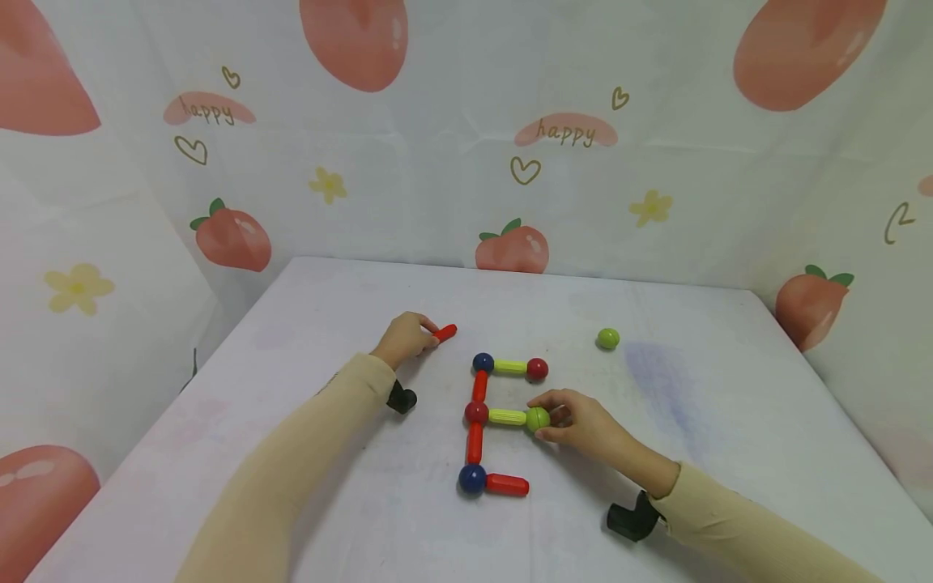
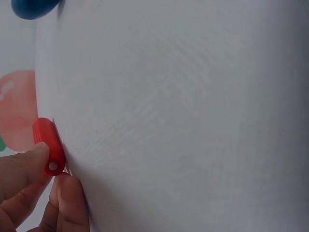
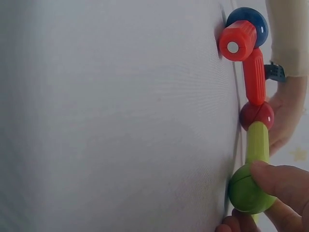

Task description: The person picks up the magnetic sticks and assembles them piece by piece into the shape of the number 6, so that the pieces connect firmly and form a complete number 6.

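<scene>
My left hand (image 1: pixel 410 337) pinches a loose red magnetic rod (image 1: pixel 445 333) at the table's far middle; the left wrist view shows the thumb on that rod (image 2: pixel 49 145). My right hand (image 1: pixel 587 423) grips a green ball (image 1: pixel 538 419) with thumb and fingers. This ball touches the end of a yellow-green rod (image 1: pixel 507 417), whose other end meets a red ball (image 1: pixel 477 413). Red rods (image 1: pixel 475 444) link that ball to a blue ball (image 1: pixel 472 478) nearer me and another blue ball (image 1: pixel 483 363) beyond. A red rod (image 1: pixel 508 484) sticks out rightward from the near blue ball.
Off the far blue ball, a yellow-green rod (image 1: pixel 510 367) ends in a red ball (image 1: pixel 537 369). A loose green ball (image 1: pixel 608 338) lies at the back right of the white table (image 1: pixel 335 300). A patterned cloth (image 1: pixel 437 178) hangs behind the table.
</scene>
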